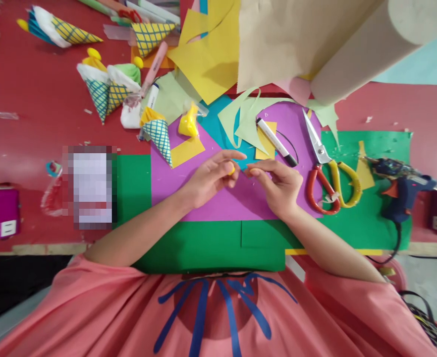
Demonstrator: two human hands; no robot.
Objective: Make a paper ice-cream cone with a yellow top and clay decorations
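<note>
Yellow bit [232, 170]: in left hand [211, 176], pinched between thumb and fingers, seemingly for fine control. Right hand [282, 184]: fingers pinched together, contents unclear. Scissors [320, 154]: laid beside right hand, presumably for easy reach.

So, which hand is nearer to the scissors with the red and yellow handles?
The right hand. It is just left of the scissors, not touching them. The left hand is farther left, on the other side of the right hand.
</note>
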